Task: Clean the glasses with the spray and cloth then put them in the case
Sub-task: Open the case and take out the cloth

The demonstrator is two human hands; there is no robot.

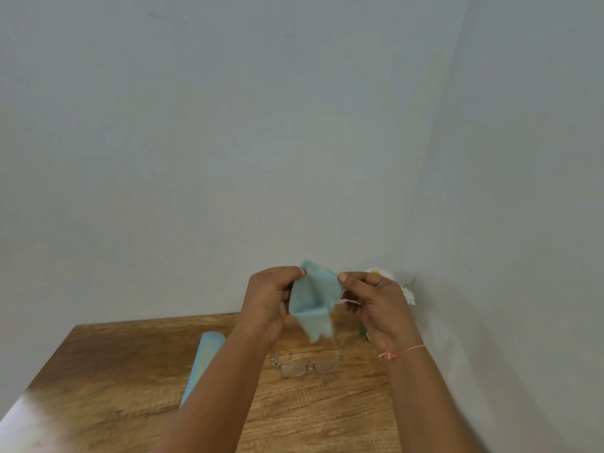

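A small light-blue cloth (312,302) hangs in the air above the table, held between both hands. My left hand (269,299) pinches its upper left corner and my right hand (376,305) pinches its upper right edge. Below the cloth, clear-framed glasses (307,366) lie on the wooden table (130,371) with their arms unfolded and pointing away from me. A long light-blue case (204,361) lies to the left of the glasses, partly hidden by my left forearm. No spray bottle shows in this view.
White artificial flowers (407,291) stand in the corner behind my right hand. Pale walls close the table in at the back and on the right. A pink thread bracelet (402,351) circles my right wrist.
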